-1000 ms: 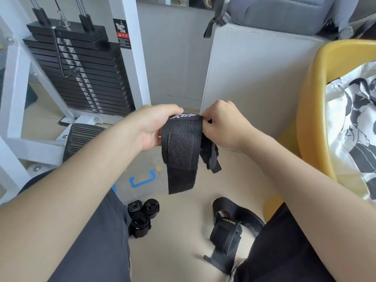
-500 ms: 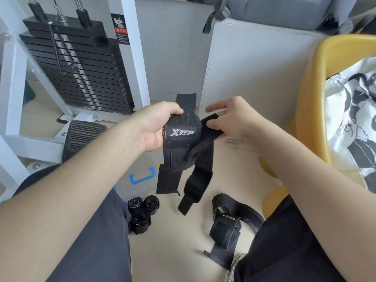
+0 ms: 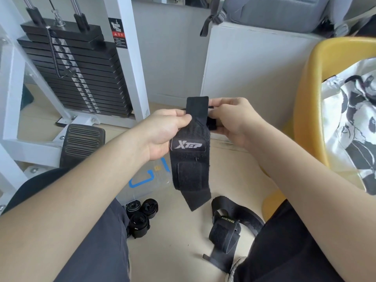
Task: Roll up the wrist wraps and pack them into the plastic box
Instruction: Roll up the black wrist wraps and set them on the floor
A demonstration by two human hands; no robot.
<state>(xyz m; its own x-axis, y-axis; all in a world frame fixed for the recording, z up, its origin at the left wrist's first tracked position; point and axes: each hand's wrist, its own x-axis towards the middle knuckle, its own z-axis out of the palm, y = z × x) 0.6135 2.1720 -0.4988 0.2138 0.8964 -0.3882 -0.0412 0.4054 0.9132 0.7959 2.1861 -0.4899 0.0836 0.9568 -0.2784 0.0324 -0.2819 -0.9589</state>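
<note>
Head view | left hand (image 3: 162, 135) pinches wrist wrap (image 3: 191, 159) | right hand (image 3: 237, 124) grips its half-hidden end

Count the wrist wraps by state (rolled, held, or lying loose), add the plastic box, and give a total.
Rolled wraps: 3
Held wrap: 1
Loose unrolled wrap: 1
Plastic box: 1
Total: 6
</note>
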